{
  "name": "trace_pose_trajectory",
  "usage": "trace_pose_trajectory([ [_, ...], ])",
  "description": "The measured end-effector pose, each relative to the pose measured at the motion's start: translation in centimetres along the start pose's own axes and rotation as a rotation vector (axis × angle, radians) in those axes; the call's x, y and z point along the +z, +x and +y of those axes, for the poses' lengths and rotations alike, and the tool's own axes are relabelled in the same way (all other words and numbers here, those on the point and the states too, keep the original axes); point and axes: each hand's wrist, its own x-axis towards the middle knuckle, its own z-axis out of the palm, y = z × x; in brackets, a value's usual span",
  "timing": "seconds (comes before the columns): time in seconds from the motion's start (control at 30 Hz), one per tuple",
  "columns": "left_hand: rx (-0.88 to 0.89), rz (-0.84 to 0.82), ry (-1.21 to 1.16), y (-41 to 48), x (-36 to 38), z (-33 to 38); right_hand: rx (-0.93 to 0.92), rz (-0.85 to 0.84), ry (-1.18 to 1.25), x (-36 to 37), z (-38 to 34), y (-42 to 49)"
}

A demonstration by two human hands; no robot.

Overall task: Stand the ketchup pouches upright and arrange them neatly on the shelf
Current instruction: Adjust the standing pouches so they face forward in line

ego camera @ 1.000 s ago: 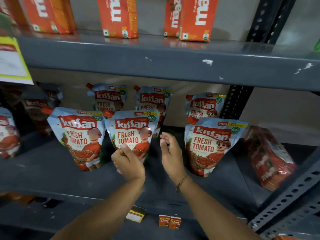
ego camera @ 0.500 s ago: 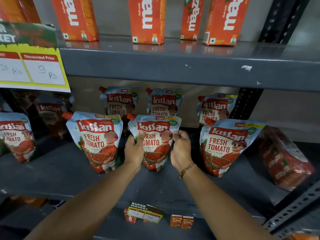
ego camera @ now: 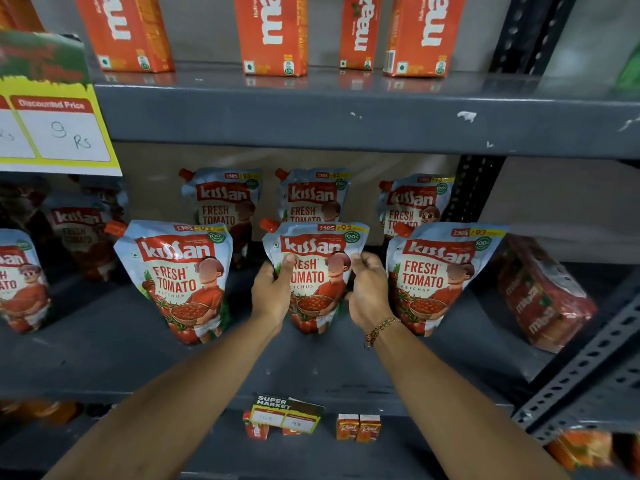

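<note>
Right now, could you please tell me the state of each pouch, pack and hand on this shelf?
Middle front pouch: upright, held at both sides.
Left front pouch: upright, free.
Right front pouch: upright, leaning left.
Three back pouches: upright.
Red pack: lying tilted at the right end.
Left hand: gripping the pouch.
Right hand: gripping the pouch.

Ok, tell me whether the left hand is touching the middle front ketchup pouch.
Touching: the head view shows the left hand wrapped on the middle front pouch's left edge.

Since 1 second ago both hands (then free) have closed on the middle pouch (ego camera: pixel 317 271).
</note>
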Motion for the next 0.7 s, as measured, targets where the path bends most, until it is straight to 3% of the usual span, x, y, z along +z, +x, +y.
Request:
trace_pose_trajectory([
  [0.7, -0.05, -0.004, 0.078, -1.2, -0.3, 0.4, -0.113, 0.051, -0.163, -0.7, 1.3, -1.9],
])
